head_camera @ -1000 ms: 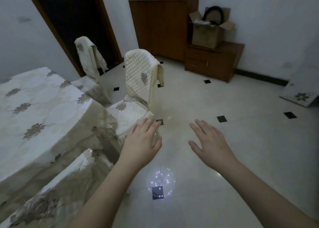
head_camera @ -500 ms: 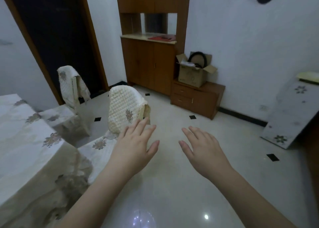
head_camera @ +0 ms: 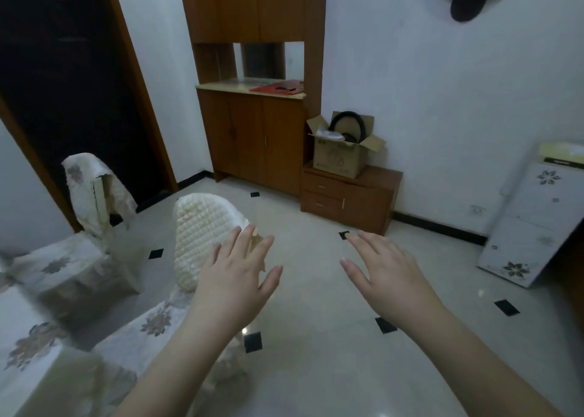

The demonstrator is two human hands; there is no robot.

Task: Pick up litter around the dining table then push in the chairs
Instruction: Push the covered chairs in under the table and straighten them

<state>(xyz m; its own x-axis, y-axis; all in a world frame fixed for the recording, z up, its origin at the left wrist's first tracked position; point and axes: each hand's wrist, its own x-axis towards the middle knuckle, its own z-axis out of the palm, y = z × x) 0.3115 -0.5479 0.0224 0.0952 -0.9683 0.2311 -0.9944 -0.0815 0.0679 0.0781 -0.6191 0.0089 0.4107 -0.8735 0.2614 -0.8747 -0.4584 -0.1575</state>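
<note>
Cream quilted, flower-patterned chair [head_camera: 202, 239] beside the covered table [head_camera: 34, 363]; left hand [head_camera: 235, 281] and right hand [head_camera: 387, 269] both spread, empty.

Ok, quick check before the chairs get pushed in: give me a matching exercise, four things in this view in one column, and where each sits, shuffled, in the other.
Things:
1. open brown cardboard box
2. flat red folder
3. near chair with cream quilted back cover
4. white floral-patterned panel

Places:
A. leaning against the wall at far right
B. on the low wooden drawer unit
C. just beyond the left hand
D. on the counter of the tall wooden cabinet

Pairs: 1-B, 2-D, 3-C, 4-A
</note>
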